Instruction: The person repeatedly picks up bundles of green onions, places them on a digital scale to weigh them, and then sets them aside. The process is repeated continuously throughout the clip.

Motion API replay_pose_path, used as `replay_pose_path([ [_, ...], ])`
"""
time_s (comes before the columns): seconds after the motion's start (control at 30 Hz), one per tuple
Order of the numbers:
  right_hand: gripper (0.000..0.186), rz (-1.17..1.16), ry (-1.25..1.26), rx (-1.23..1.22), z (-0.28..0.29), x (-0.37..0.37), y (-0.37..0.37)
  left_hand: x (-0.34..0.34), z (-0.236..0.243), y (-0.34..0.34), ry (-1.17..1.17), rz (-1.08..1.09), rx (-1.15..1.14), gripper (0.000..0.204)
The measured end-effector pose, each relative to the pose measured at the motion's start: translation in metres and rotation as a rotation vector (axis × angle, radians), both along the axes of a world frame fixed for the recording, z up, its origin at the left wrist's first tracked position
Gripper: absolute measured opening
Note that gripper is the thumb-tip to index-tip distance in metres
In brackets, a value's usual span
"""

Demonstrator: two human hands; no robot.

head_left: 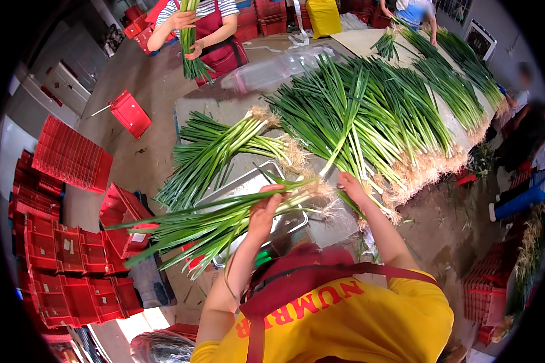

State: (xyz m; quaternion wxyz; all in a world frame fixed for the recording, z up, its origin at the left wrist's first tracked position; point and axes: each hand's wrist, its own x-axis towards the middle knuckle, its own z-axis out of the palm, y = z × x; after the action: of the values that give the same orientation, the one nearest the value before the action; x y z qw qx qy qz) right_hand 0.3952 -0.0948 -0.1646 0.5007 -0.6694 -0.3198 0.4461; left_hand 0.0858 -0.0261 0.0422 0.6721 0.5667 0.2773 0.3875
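My left hand is closed round a bunch of leek-like stalks, their leaves fanning to the left and rooty ends to the right. The bunch is above a metal tray on the table. At the near edge of a large pile of the same stalks, my right hand has its fingers curled in, touching the stems; what they pinch is partly hidden. Green leaf shows under that hand. Left of the large pile lies a smaller heap with its roots facing right.
Across the table, a person in a red apron holds another bunch. At the far right, another person's hand touches stalks. Clear plastic bags lie at the back. Stacked red crates stand at left, more at lower right.
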Motion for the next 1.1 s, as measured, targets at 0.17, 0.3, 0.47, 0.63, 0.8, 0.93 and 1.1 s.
replay_pose_path([
  [0.17,0.027,-0.076,0.427,-0.127,0.044,-0.035,0.039,0.005,-0.009,-0.011,0.127,-0.063,0.368,0.014],
  [0.3,0.018,-0.203,0.539,-0.009,0.032,-0.033,0.051,-0.013,0.003,-0.007,0.028,0.029,0.425,0.012],
  [0.47,0.02,-0.345,0.601,0.1,0.042,-0.023,0.056,-0.032,-0.002,-0.009,-0.07,0.277,0.26,0.015],
  [0.63,0.025,-0.37,0.675,0.139,0.063,-0.018,0.059,-0.046,-0.018,-0.014,-0.158,0.428,0.135,0.018],
  [0.8,0.022,-0.587,0.689,0.232,0.041,-0.009,0.077,-0.045,-0.023,-0.014,-0.093,0.502,0.139,0.023],
  [0.93,0.021,-0.712,0.617,0.145,-0.019,0.047,0.06,-0.064,0.003,0.005,-0.236,0.858,0.01,0.024],
  [1.1,0.051,-0.533,-0.718,-0.54,0.037,0.046,0.031,-0.119,0.016,0.018,-0.241,0.611,0.031,0.022],
])
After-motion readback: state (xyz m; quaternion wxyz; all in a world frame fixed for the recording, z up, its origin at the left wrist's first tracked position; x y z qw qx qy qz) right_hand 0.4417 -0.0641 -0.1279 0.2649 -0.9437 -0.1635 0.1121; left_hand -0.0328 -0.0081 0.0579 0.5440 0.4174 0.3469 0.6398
